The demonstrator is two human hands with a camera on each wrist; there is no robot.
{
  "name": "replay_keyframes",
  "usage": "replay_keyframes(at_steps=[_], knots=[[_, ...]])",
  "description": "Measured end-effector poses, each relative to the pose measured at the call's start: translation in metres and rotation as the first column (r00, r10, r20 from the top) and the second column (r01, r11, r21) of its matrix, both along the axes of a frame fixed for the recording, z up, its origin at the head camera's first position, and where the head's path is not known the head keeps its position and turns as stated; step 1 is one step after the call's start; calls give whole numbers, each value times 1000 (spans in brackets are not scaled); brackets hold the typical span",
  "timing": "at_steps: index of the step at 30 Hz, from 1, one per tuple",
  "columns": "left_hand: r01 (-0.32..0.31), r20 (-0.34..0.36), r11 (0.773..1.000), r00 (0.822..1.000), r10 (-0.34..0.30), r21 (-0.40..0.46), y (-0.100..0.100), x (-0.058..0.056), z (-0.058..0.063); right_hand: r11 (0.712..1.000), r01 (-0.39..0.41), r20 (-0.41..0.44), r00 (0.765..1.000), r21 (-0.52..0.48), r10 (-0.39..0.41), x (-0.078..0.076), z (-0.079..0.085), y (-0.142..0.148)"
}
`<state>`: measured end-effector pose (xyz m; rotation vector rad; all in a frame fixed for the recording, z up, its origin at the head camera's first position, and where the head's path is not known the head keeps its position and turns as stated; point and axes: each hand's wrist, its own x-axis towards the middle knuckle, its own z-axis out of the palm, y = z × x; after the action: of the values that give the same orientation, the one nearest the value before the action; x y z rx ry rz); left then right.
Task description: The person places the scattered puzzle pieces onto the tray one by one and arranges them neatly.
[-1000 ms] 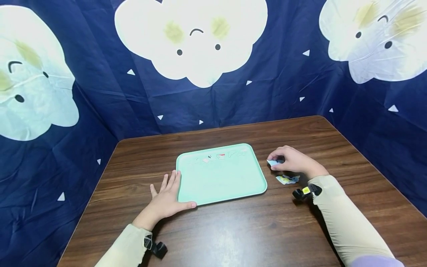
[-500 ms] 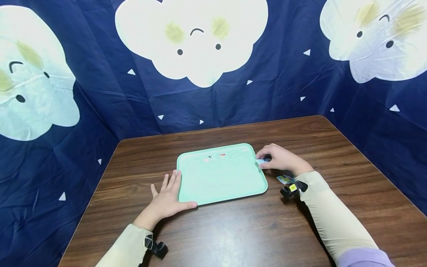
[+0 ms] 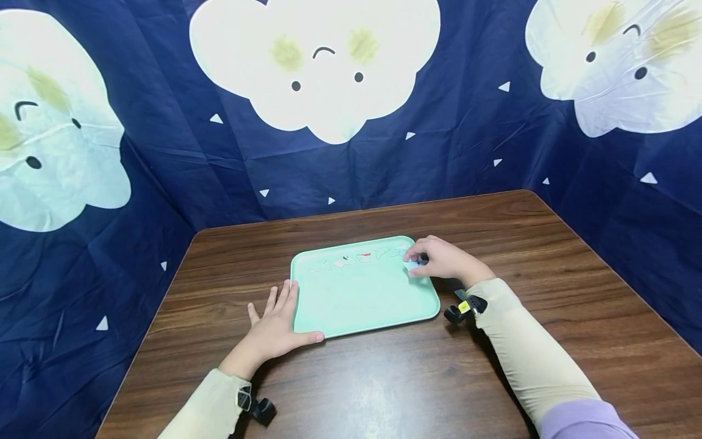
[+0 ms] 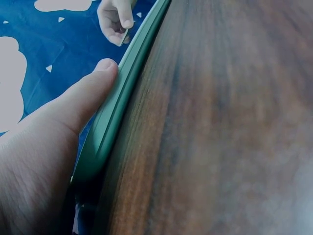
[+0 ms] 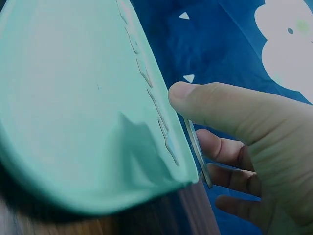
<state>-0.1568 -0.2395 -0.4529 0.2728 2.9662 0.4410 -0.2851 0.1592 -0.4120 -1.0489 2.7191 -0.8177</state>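
My left hand (image 3: 271, 329) rests spread at the near left corner of a mint-green tray (image 3: 362, 299), its thumb (image 4: 100, 81) along the near rim and its fingers over the left rim. My right hand (image 3: 443, 261) pinches a thin, flat, light-blue piece (image 3: 412, 265) between thumb and fingers, above the tray's right end. From the right wrist view, that piece (image 5: 195, 147) appears edge-on. Along the far side of the tray runs a row of several thin, irregular pieces (image 3: 364, 257), one with red on it.
Another flat piece (image 3: 460, 294) lies on the wooden table (image 3: 384, 378) right of the tray, mostly hidden by my right wrist and its camera (image 3: 455, 314). Behind the table hangs a dark blue cloth (image 3: 351, 171) with white clouds.
My right hand has carried the light-blue piece leftward from the table to over the tray's right end. The left hand has stayed in place.
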Motion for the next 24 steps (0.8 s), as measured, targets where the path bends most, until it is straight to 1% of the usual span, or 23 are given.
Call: replay_keyframes(at_steps=[5, 15, 20, 24], knots=[[-4, 5, 1000, 1000, 4, -5, 0, -1, -1, 1000, -1, 11, 1000, -3, 1, -2, 1, -10], [-2, 3, 1000, 1000, 2, -9, 0, -1, -3, 1000, -5, -10, 1000, 10, 5, -5, -3, -25], [0, -5, 1000, 1000, 0, -2, -1, -1, -2, 999, -9, -29, 1000, 33, 10, -6, -4, -33], [-2, 3, 1000, 1000, 2, -7, -1, -2, -3, 998, -11, -30, 999, 55, 13, -7, -4, -40]])
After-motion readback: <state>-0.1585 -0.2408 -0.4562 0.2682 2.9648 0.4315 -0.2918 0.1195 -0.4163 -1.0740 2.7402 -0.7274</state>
